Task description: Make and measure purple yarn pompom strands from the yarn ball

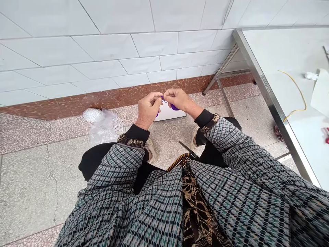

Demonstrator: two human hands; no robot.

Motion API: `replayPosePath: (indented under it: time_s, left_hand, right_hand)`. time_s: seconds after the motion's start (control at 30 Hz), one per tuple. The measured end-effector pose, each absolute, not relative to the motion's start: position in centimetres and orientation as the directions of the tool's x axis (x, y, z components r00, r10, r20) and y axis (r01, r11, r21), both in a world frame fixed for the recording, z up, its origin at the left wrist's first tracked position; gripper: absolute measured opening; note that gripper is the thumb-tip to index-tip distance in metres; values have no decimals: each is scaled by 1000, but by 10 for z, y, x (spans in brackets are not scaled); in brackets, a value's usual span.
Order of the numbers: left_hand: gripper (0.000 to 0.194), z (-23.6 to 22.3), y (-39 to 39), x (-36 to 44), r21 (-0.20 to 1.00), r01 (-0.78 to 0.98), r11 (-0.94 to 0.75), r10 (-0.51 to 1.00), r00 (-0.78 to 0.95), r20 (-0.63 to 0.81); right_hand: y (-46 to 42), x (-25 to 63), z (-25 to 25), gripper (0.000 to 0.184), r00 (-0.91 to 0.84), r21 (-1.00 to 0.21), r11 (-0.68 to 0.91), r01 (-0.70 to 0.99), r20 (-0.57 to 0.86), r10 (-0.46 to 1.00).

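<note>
My left hand [148,109] and my right hand [180,99] meet in front of me above the floor, fingers pinched together on a small purple piece [174,107] with a thin dark thread or wire between the fingertips. Purple shows under both hands. Both arms wear checked grey sleeves with black cuffs. Most of the purple piece is hidden by my fingers.
A white flat box [169,113] lies on the floor below my hands. A clear plastic bag with white string [102,124] sits to the left by the wall. A steel table [267,89] with a yellow cord [299,92] stands at right. Scissors [189,151] rest on my lap.
</note>
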State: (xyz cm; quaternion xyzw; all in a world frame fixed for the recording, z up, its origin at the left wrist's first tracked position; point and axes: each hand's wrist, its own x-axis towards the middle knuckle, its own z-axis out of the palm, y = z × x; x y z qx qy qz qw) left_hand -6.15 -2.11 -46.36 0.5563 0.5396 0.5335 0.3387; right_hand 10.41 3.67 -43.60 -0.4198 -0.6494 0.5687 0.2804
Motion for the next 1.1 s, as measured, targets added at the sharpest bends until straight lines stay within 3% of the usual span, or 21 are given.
replayPosePath:
  time_s: [0.13, 0.37, 0.53, 0.63, 0.73, 0.83, 0.93, 1.0, 1.1]
  left_hand:
    - [22, -466, -20, -65, 908, 352, -229, 949, -127, 289]
    - [9, -459, -20, -67, 778, 572, -261, 931, -65, 360]
    - [14, -452, -19, -65, 757, 621, -203, 943, -84, 322]
    - [23, -445, -21, -62, 821, 557, -126, 966, -119, 229]
    - [31, -437, -22, -58, 950, 308, 44, 987, -163, 7]
    - [33, -427, -20, -59, 988, -32, 153, 958, -242, -157]
    - [33, -419, -17, -68, 966, -216, 141, 933, -299, -203]
    - [31, -417, -16, -76, 976, -179, 122, 941, -293, -171]
    - [23, -421, -18, -82, 988, 146, 57, 975, -221, -24]
  right_hand:
    - [38, 106, -437, 23, -497, -974, 3, 226, -112, 860]
    - [40, 106, -440, 21, -506, -962, 9, 272, -136, 852]
    - [34, 107, -433, 24, -526, -917, 192, 350, -22, 850]
    - [31, 107, -434, 26, -543, -808, 395, 436, 114, 832]
    - [35, 109, -439, 25, -573, -653, 558, 512, 224, 788]
    - [44, 117, -442, 20, -548, -573, 601, 558, 290, 785]
    - [52, 129, -434, 18, -484, -599, 556, 576, 297, 823]
    - [54, 135, -426, 18, -469, -640, 526, 560, 279, 838]
    - [49, 136, -417, 19, -466, -674, 500, 544, 253, 848]
